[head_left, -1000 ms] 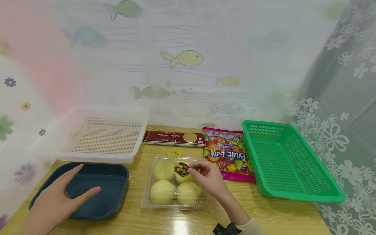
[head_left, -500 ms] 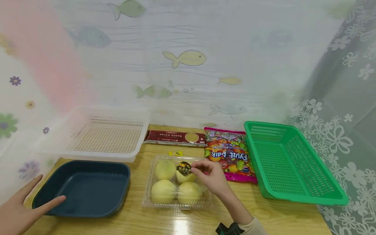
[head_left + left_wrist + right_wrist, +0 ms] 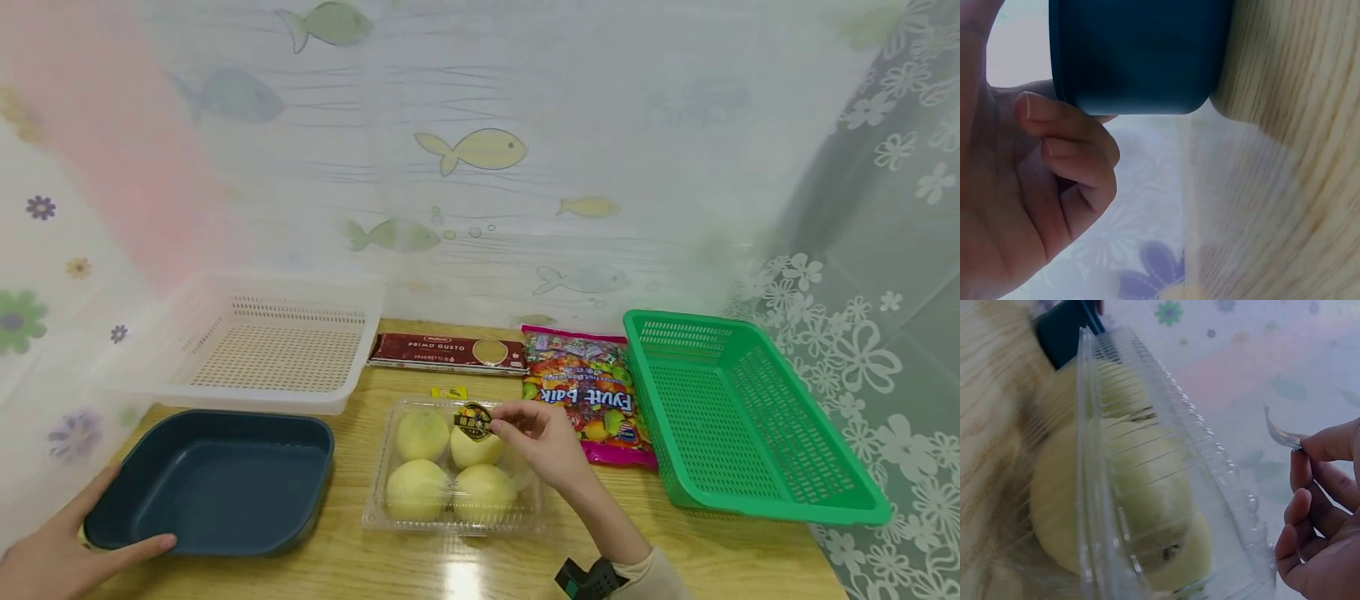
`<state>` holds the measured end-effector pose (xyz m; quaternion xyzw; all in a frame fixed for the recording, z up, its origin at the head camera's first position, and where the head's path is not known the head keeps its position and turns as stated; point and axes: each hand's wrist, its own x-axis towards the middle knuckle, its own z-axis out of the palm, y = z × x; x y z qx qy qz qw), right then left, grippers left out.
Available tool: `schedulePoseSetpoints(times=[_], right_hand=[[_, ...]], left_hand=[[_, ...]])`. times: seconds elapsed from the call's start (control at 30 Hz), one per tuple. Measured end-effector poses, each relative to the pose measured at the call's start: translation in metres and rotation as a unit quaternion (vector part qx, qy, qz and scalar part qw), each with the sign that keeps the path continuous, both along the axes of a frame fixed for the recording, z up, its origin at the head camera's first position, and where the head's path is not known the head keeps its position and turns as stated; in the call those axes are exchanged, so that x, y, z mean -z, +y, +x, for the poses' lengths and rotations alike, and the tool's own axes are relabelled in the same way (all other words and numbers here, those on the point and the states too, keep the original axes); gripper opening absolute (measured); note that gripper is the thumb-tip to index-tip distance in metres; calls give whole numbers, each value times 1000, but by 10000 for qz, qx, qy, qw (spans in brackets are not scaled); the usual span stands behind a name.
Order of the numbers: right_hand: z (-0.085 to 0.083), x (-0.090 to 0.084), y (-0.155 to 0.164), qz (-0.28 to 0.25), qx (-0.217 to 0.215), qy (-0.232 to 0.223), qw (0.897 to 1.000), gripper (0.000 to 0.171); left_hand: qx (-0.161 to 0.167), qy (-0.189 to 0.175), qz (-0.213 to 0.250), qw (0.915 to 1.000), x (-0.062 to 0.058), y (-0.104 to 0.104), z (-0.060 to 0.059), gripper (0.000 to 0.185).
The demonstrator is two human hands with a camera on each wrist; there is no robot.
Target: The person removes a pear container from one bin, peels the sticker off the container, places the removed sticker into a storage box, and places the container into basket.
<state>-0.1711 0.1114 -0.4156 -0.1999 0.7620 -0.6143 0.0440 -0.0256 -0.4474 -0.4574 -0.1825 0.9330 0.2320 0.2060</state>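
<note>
In the head view my left hand (image 3: 67, 546) is at the left end of a dark blue basin (image 3: 225, 496), thumb along the near side and fingers at the far left corner. The left wrist view shows curled fingers (image 3: 1063, 119) against the basin's end wall (image 3: 1141, 50). My right hand (image 3: 551, 446) pinches a black and gold label sticker (image 3: 474, 423) between thumb and index finger. In the right wrist view the sticker (image 3: 1280, 436) is curled and held clear of the transparent clamshell box (image 3: 1094, 481). Several pale yellow-green round fruits (image 3: 417, 490) sit inside the box.
Behind the basin stands a white mesh basket (image 3: 273, 354). A red spaghetti pack (image 3: 450, 353), a small yellow packet (image 3: 448, 392) and a fruit candy bag (image 3: 585, 392) lie behind the box. At right is a green basket (image 3: 735, 425). Printed curtains surround the wooden table (image 3: 360, 575).
My left hand has moved left and down from over the basin to take hold of its left end. The right hand stays above the box, still pinching the sticker, which has shifted slightly.
</note>
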Motion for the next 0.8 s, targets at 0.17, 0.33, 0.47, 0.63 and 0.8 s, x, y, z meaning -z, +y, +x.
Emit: schedulePoseSetpoints(times=[0.17,0.33,0.47,0.63,0.8], right_hand=[[-2,-10,0,100,61,-130,9998,16],[-4,-22,-4,276,85,-175,9994,17],[-7,-32,-10,484,62,36,9988,16],[-11,-42,-20,380,-183,267,9988,16],[-13,-52,-32,295,-454,437,9976,16]], left_hand=[[214,548,-19,9983,5,9,6,139],[317,895,64,9955,8,14,9,137],[278,760,28,9967,8,17,9,138],[243,624,1,9978,7,19,8,140],[330,633,18,9975,7,21,5,140]])
